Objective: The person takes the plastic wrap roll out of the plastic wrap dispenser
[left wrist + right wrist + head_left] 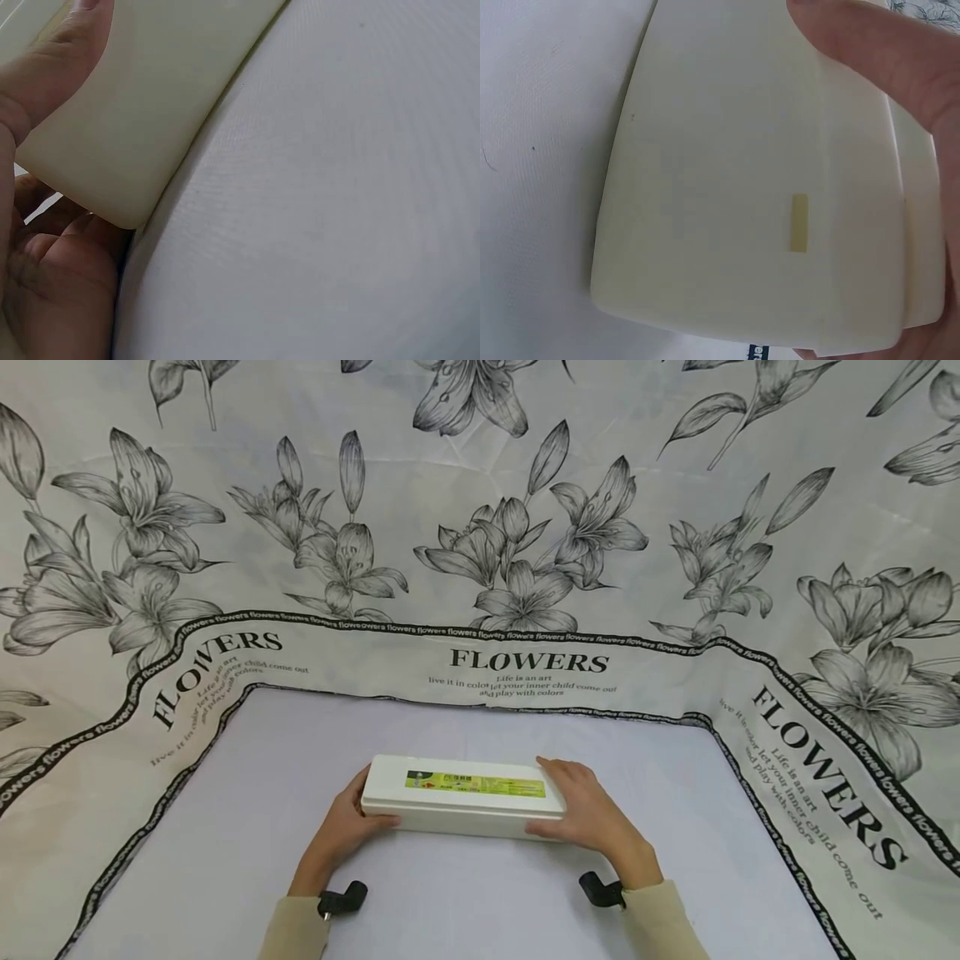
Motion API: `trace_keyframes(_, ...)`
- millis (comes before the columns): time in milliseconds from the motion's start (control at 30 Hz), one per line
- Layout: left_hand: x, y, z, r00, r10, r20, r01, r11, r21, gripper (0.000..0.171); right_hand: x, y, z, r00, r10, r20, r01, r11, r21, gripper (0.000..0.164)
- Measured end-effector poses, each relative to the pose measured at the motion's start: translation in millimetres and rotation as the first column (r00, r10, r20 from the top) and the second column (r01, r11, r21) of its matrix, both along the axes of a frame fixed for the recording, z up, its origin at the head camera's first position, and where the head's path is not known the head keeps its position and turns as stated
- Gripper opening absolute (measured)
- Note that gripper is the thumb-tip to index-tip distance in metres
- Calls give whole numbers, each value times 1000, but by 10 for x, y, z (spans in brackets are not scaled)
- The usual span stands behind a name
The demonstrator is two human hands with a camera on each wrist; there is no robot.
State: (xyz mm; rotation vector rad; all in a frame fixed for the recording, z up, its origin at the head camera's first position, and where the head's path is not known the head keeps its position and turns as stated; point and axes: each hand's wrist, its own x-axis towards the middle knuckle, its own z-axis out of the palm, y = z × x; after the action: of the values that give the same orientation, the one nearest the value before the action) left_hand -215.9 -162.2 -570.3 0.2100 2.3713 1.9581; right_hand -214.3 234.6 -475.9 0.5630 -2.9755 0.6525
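A long white plastic box [465, 821] with a lid and a green-yellow label [476, 783] lies crosswise on the white cloth. My left hand [351, 817] grips its left end, the thumb along the near side and the other fingers round the end. At the right end my right hand [585, 806] holds the box with its thumb at the near side and fingers over the far edge. In the left wrist view, the box's rounded corner [124, 180] lies between thumb and fingers. The right wrist view shows the box's smooth side [720, 172] with a small yellowish rectangle.
The white cloth [465, 910] spreads round the box. Behind and on both sides rises a floral fabric [525, 664] printed with "FLOWERS" and edged in black bands. Black mounts [343, 897] are strapped at both wrists, below beige sleeves.
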Motion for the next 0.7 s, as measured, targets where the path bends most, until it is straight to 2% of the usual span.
trace_keyframes(433, -17, -9, -11, 1000, -4, -9, 4, 1000, 29, 116, 0, 20, -47, 1000, -10, -28, 10, 1000, 1, 97)
trace_keyframes(700, -8, -8, 0, 1000, -7, -2, 7, 997, 72, 116, 14, 18, -38, 1000, -2, -5, 2, 1000, -9, 96)
